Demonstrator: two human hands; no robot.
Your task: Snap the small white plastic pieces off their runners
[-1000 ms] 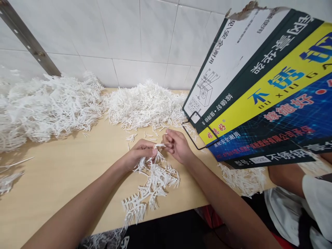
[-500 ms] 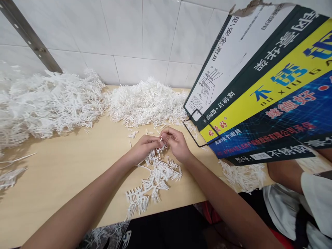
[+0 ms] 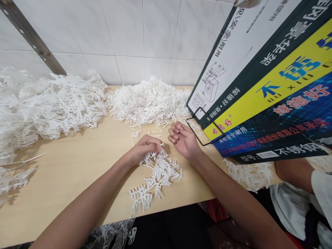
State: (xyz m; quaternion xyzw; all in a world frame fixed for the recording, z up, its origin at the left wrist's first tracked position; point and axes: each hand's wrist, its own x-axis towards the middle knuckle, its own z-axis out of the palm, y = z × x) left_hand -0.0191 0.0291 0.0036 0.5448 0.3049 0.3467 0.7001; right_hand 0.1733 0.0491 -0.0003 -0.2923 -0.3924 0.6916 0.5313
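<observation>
My left hand (image 3: 149,148) pinches one end of a branched strip of white plastic pieces (image 3: 163,171), which looks like a moulding sprue with many thin prongs. The strip trails from my fingers toward the table's front edge. Apart from it, to the right, my right hand (image 3: 183,140) is turned partly palm up with curled fingers. A tiny white piece (image 3: 181,128) shows at its thumb and fingertip; its shape is too small to make out. Just beyond both hands lies a heap of small white prong pieces (image 3: 153,102).
A larger white pile (image 3: 52,103) covers the table's (image 3: 77,173) back left. At right a big printed carton (image 3: 259,90) stands by a black wire frame (image 3: 204,126). Behind it a co-worker's arm (image 3: 293,173) shows near more white pieces (image 3: 250,173). A tiled wall (image 3: 142,31) closes the back.
My right hand has come away from my left, moving right and turning its palm up. My left hand keeps its pinch on the strip. The view has shifted slightly.
</observation>
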